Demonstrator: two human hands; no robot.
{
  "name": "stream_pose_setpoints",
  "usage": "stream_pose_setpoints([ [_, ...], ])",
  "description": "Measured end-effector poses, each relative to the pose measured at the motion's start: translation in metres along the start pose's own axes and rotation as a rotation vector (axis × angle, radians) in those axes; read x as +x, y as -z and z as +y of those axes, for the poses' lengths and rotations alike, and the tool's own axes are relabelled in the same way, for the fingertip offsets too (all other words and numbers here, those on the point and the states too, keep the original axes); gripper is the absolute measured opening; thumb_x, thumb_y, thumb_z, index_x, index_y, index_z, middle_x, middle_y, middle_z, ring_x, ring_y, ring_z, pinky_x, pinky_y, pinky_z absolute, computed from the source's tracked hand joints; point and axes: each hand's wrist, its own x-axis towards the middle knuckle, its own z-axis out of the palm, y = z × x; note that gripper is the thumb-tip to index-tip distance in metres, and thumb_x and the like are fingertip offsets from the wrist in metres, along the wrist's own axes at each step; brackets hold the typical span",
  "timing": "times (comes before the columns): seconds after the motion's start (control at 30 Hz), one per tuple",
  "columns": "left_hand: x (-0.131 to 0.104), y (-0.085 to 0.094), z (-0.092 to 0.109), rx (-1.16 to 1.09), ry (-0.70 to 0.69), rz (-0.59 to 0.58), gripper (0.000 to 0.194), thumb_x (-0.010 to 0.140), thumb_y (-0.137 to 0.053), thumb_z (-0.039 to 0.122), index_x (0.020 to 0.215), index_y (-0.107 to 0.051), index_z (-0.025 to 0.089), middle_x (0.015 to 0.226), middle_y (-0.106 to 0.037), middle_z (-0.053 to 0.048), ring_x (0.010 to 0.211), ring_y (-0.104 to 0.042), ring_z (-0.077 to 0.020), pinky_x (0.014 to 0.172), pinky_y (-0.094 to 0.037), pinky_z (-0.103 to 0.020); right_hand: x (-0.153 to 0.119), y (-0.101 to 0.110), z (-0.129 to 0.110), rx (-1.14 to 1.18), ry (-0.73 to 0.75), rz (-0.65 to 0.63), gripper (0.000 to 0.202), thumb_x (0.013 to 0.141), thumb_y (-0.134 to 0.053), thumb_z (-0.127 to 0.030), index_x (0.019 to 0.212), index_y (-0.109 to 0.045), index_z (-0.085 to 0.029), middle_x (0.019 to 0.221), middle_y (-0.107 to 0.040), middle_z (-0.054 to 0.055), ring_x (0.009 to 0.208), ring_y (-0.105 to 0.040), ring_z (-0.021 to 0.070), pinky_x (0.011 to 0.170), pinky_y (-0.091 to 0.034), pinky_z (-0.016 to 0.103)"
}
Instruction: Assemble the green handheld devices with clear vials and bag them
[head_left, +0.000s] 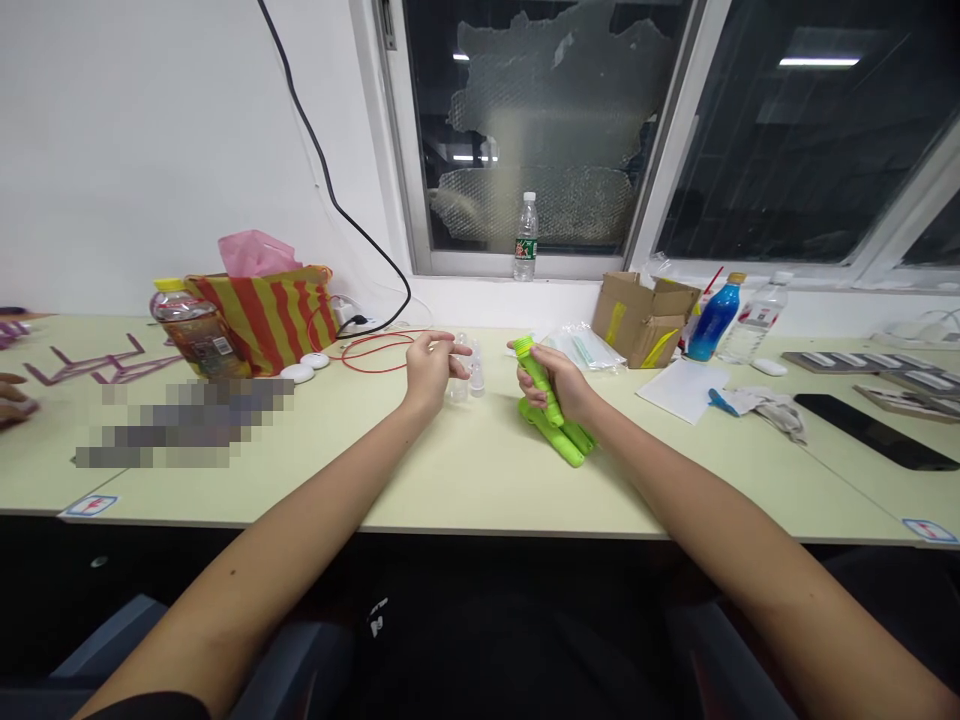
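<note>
My right hand (564, 383) is closed around a bright green plastic tube (551, 402) with a threaded top end, held tilted above the table. Below it, more green tubes (566, 447) of the same kind lie side by side on the tabletop. My left hand (430, 376) hovers beside several small clear plastic pieces (477, 372) that look like caps or cups. Its fingers are bent and apart, pointing toward those pieces, with nothing visible between them. Part of the clear group is hidden behind that hand.
A striped bag (277, 318), a yellow-capped drink bottle (196, 330) and a red cable (367, 358) occupy the left. To the right are a cardboard box (646, 315), a blue bottle (714, 320), a glove (772, 408) and a black slab (874, 430). Another person's hand (13, 400) shows far left.
</note>
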Motion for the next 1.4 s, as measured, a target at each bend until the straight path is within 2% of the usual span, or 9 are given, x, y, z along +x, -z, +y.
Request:
stream_pose_setpoints([
  [0.13,-0.014,-0.010,0.004,0.016,-0.105,-0.170,0.021,0.080,-0.059,0.031,0.095,-0.056,0.016,0.082,-0.068,-0.005,0.050,-0.059,-0.0106,0.046,-0.050,-0.025,-0.003,-0.015,-0.001,0.045,-0.057,-0.045,0.048,0.088,-0.046,-0.064,0.111,-0.051,-0.023,0.061,-0.046,-0.006,0.038,-0.031,0.0087,0.035,-0.027,0.022],
  [0.23,-0.027,-0.017,0.004,0.089,-0.226,-0.301,0.029,0.086,-0.057,0.040,0.103,-0.060,0.017,0.092,-0.066,-0.007,0.065,-0.061,-0.0127,0.051,-0.050,-0.024,-0.005,-0.024,0.002,0.044,-0.107,-0.077,0.051,0.087,-0.041,-0.070,0.098,-0.052,-0.021,0.060,-0.047,-0.004,0.037,-0.031,0.0091,0.036,-0.029,0.023],
  [0.33,-0.037,-0.022,0.001,0.217,-0.335,-0.373,0.028,0.089,-0.057,0.042,0.104,-0.062,0.018,0.098,-0.065,-0.008,0.080,-0.062,-0.0155,0.061,-0.052,-0.026,-0.006,-0.027,0.007,-0.001,-0.138,-0.084,0.050,0.086,-0.043,-0.071,0.085,-0.049,-0.021,0.057,-0.047,-0.003,0.037,-0.034,0.0101,0.037,-0.031,0.025],
  [0.43,-0.040,-0.022,-0.003,0.262,-0.358,-0.387,0.025,0.089,-0.058,0.040,0.102,-0.062,0.019,0.100,-0.064,-0.008,0.087,-0.061,-0.0175,0.069,-0.052,-0.028,-0.005,-0.027,0.011,-0.024,-0.120,-0.081,0.046,0.087,-0.045,-0.067,0.081,-0.047,-0.022,0.056,-0.047,-0.002,0.037,-0.036,0.0109,0.037,-0.032,0.026],
  [0.7,-0.035,-0.017,-0.005,0.251,-0.434,-0.404,0.021,0.090,-0.057,0.037,0.100,-0.062,0.019,0.100,-0.063,-0.008,0.091,-0.059,-0.0194,0.085,-0.049,-0.034,-0.003,-0.024,0.016,0.003,-0.021,-0.081,0.028,0.089,-0.047,-0.050,0.089,-0.047,-0.022,0.062,-0.055,-0.001,0.037,-0.039,0.0110,0.036,-0.032,0.025],
  [0.93,-0.035,-0.017,-0.006,0.254,-0.453,-0.393,0.024,0.090,-0.055,0.040,0.099,-0.061,0.018,0.100,-0.062,-0.008,0.091,-0.058,-0.0194,0.086,-0.047,-0.034,-0.004,-0.024,0.013,0.012,-0.054,-0.095,0.025,0.087,-0.042,-0.046,0.094,-0.046,-0.022,0.062,-0.054,-0.002,0.036,-0.037,0.0106,0.035,-0.031,0.024],
  [1.17,-0.034,-0.016,-0.007,0.317,-0.512,-0.418,0.024,0.091,-0.055,0.039,0.101,-0.060,0.018,0.101,-0.062,-0.009,0.091,-0.059,-0.0193,0.084,-0.047,-0.034,-0.005,-0.024,0.012,-0.184,0.071,-0.054,0.015,0.083,-0.049,-0.035,0.086,-0.047,-0.021,0.060,-0.057,-0.001,0.039,-0.047,0.0129,0.038,-0.036,0.025],
  [1.4,-0.035,-0.017,-0.008,0.348,-0.587,-0.450,0.024,0.093,-0.054,0.038,0.104,-0.060,0.018,0.104,-0.064,-0.009,0.097,-0.060,-0.0191,0.084,-0.048,-0.034,-0.004,-0.021,0.013,-0.174,0.073,-0.076,0.013,0.081,-0.044,-0.032,0.086,-0.049,-0.021,0.055,-0.056,-0.002,0.037,-0.041,0.0124,0.037,-0.034,0.024],
])
